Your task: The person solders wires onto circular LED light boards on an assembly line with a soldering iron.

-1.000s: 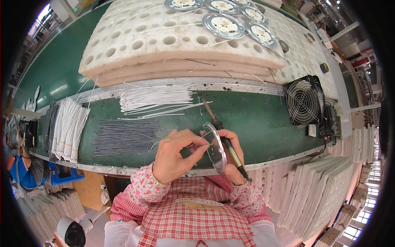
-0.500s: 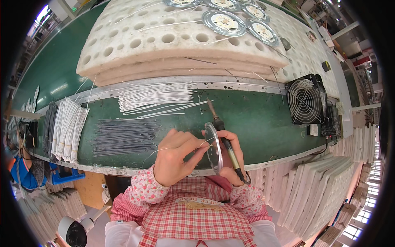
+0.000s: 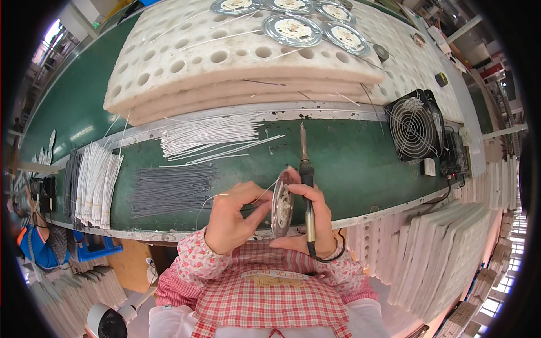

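My left hand pinches a thin wire against the left side of a metal disc with a pale board on it, seen nearly edge-on. My right hand is closed around a soldering iron, its tip pointing away from me, with fingers also at the disc. Exact contact at the disc is partly hidden. Beyond my left hand lie piles of white wires and dark wires on the green bench.
Perforated foam slabs carry several metal discs at the back. Bundled white wires stand left. A black fan sits right. Foam slabs are stacked below the bench's right side. A blue bag hangs at left.
The soldering iron has turned more upright and its tip has shifted right. The disc has turned more edge-on and moved slightly left, along with my left hand.
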`<state>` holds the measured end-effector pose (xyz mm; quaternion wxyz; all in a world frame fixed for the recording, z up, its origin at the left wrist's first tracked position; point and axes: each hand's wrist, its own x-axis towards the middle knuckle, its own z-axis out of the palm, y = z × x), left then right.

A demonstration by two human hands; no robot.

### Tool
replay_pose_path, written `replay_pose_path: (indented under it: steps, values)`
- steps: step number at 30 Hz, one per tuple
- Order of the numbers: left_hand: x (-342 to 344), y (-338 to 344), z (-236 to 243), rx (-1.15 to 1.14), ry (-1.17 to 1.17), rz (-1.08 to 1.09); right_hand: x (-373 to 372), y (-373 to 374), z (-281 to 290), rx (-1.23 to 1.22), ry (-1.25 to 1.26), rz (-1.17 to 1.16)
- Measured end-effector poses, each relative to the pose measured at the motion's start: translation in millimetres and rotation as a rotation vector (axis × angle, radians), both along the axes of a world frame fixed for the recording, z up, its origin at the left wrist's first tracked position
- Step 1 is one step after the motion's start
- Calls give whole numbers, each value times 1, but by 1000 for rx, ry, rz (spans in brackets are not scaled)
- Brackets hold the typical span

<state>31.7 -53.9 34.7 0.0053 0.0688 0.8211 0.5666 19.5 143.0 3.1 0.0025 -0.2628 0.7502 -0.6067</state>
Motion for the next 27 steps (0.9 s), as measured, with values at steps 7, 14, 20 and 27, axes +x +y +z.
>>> replay_pose_path:
  steps: [7,14,20,27]
  values:
    - [-6,-3,-9,49,-163,-32,-1,2,-3,40,38,-5]
    - [-8,-4,-28,150,-251,3,-3,0,-11,71,9,-56]
    - [-11,11,-21,59,-358,40,1,-9,-21,233,218,-208]
    - [-27,31,-36,-158,-280,144,-2,-6,-17,494,223,-292]
